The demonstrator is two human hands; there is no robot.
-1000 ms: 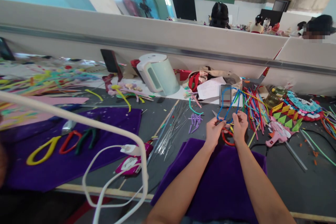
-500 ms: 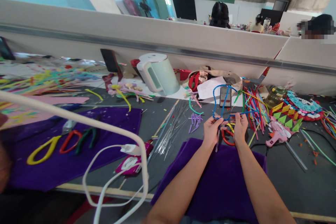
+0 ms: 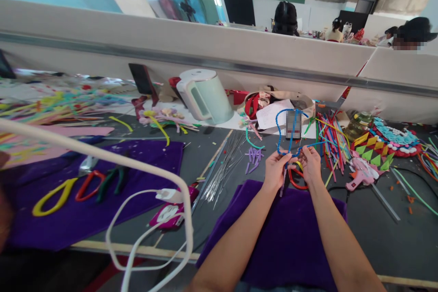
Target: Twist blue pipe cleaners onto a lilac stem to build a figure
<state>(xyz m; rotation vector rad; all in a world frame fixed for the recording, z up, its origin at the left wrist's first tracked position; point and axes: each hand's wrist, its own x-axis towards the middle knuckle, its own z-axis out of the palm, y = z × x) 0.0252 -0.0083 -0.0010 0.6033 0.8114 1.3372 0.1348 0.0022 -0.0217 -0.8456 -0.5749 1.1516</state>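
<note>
A blue pipe cleaner (image 3: 278, 128), bent into a tall loop with a strand down its middle, stands up from my left hand (image 3: 274, 171). The fingers of that hand are pinched around its lower end. A short pale purple piece (image 3: 282, 187) hangs below the same fingers. Close by on the right, my right hand (image 3: 312, 165) pinches a blue strand that runs off to the right. Between and beneath the hands lies a red-handled tool (image 3: 297, 180), partly hidden. A folded purple cloth (image 3: 290, 242) lies under my forearms. A phone (image 3: 293, 124) sits behind the loop.
Colored pipe cleaners (image 3: 331, 143) and a pink glue gun (image 3: 363, 172) lie at right. Cut purple pieces (image 3: 253, 159) and thin metal wires (image 3: 222, 171) are left of my hands. A kettle (image 3: 210, 98) stands behind; a white cable (image 3: 186, 219) crosses the left foreground.
My right hand has turned slightly and its fingers have shifted left along the blue strand. My left hand keeps its hold, nearly still.
</note>
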